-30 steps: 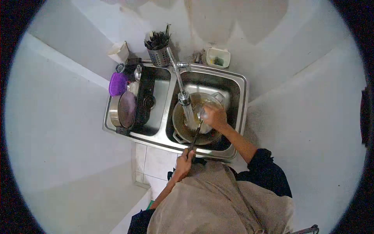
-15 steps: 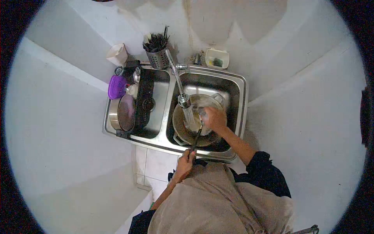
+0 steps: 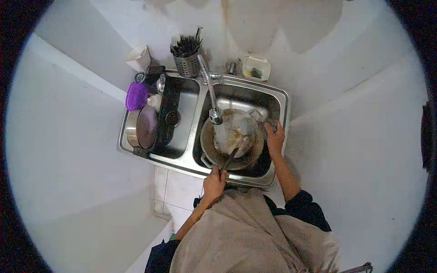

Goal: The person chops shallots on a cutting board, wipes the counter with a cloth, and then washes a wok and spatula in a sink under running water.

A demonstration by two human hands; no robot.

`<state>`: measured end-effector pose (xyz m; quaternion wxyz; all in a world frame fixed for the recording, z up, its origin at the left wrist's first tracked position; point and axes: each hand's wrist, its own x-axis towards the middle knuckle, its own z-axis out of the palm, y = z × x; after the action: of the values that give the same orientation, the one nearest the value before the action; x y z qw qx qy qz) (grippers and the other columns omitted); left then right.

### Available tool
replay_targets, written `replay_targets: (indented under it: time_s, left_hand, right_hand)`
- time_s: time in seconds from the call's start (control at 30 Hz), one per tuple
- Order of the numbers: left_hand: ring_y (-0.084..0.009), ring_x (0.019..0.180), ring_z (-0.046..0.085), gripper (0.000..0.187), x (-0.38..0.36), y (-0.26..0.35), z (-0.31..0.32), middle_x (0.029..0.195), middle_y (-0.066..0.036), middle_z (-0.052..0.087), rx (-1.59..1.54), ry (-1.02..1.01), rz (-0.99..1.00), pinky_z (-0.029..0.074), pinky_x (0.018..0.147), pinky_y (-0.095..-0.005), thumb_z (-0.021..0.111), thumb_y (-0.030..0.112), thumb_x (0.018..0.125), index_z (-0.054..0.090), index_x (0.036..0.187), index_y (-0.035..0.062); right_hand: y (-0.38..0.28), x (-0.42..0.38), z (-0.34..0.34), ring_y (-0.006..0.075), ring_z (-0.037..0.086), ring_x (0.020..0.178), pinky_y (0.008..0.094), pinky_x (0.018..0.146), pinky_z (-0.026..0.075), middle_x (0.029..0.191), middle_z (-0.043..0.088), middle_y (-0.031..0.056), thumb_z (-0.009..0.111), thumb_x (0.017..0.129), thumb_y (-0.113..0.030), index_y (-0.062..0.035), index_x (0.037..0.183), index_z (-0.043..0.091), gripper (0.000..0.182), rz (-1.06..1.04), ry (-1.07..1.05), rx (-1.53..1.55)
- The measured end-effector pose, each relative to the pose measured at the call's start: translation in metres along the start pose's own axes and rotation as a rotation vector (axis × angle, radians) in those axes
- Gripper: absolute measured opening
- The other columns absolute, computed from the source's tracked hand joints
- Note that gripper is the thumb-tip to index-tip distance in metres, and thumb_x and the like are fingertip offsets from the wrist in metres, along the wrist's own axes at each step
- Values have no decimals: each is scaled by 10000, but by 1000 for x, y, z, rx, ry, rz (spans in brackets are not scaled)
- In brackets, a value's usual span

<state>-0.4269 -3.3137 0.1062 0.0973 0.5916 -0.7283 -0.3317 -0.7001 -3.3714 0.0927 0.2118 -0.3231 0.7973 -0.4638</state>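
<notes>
The left hand point(image 3: 214, 182) grips the handle of the wok point(image 3: 233, 139), which sits in the right basin under the running tap point(image 3: 215, 115). The right hand point(image 3: 275, 139) closes on its far rim. Holding both sides firmly should keep it steady while it rinses.

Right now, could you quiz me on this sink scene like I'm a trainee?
1. True or false: water runs from the faucet into the pan.
2. Which hand grips the pan's long handle?
3. Where is the right hand? A on the purple lid, B at the pan's far rim, C in the cutlery holder.

Key: 1 true. 2 the left hand. 3 B.
</notes>
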Motion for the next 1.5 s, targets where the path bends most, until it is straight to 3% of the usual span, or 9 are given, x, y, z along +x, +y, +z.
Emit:
replay_targets:
  time_s: [0.17, 0.27, 0.6, 0.7, 0.9, 1.1, 1.2, 1.33, 1.5]
  left_hand:
    - [-454, 699, 609, 306, 0, 7, -3, 790, -261, 625, -26, -40, -12, 473, 604, -535, 501, 305, 926, 459, 1038, 24]
    - [-449, 723, 610, 356, 0, 10, -3, 822, -262, 628, 11, -57, -16, 476, 622, -535, 479, 340, 933, 455, 1105, 30]
    - [-429, 689, 624, 329, -14, 10, -13, 865, -224, 645, 98, -4, 36, 499, 591, -505, 514, 263, 913, 445, 1159, 55]
    - [-415, 716, 629, 314, -17, 9, -16, 888, -213, 643, 122, -38, 24, 502, 606, -500, 529, 252, 902, 448, 1134, 56]
    - [-407, 725, 630, 268, -9, 21, -18, 878, -211, 628, 151, -21, -5, 501, 602, -503, 545, 233, 892, 446, 1050, 41]
    - [-407, 640, 624, 291, 2, 13, -7, 799, -231, 637, 139, 46, 58, 499, 557, -492, 555, 228, 886, 464, 1061, 14]
    - [-406, 633, 624, 286, 6, 8, -5, 737, -227, 634, 115, 76, 90, 494, 547, -497, 560, 232, 885, 481, 1054, 15]
    - [-409, 642, 625, 290, 1, 8, -5, 724, -231, 632, 113, 71, 101, 490, 547, -497, 565, 242, 887, 493, 1047, 12]
    - [-432, 743, 621, 331, 7, 1, 5, 813, -241, 642, -2, 3, -64, 479, 630, -514, 544, 283, 905, 496, 1112, 30]
  right_hand:
    - [-4, -23, 14, 377, 515, 1098, 433, 958, 416, 1219, 526, 148, 720, 708, -263, -116, 1140, 594, 474, -413, -159, -232]
    - [-1, -21, 32, 348, 515, 1104, 449, 974, 403, 1203, 530, 136, 685, 699, -181, -146, 1138, 598, 449, -921, -281, -523]
    - [14, -15, 55, 308, 540, 1022, 495, 1010, 352, 976, 611, 97, 529, 787, -160, -108, 988, 643, 237, -883, -302, -745]
    - [19, 5, 65, 311, 543, 1030, 507, 999, 357, 963, 607, 99, 515, 791, -174, -107, 966, 655, 234, -737, -189, -610]
    - [52, -9, 71, 378, 521, 1062, 557, 1019, 311, 1082, 600, 138, 591, 734, -104, -68, 1062, 616, 330, -883, -299, -648]
    - [51, -48, 82, 364, 494, 1124, 447, 1008, 358, 1137, 575, 147, 667, 749, -130, -53, 1137, 570, 407, -520, -244, -330]
    - [15, -77, 64, 372, 511, 1093, 443, 967, 389, 1119, 579, 165, 672, 754, -143, -50, 1141, 569, 411, -601, -424, -381]
    - [40, -55, 82, 375, 545, 1038, 436, 901, 432, 1109, 590, 158, 672, 722, -51, -48, 1115, 574, 405, -566, -205, -197]
    - [28, -66, 67, 345, 565, 1014, 417, 900, 429, 1088, 596, 156, 664, 727, -20, -43, 1094, 578, 378, -543, -319, -148]
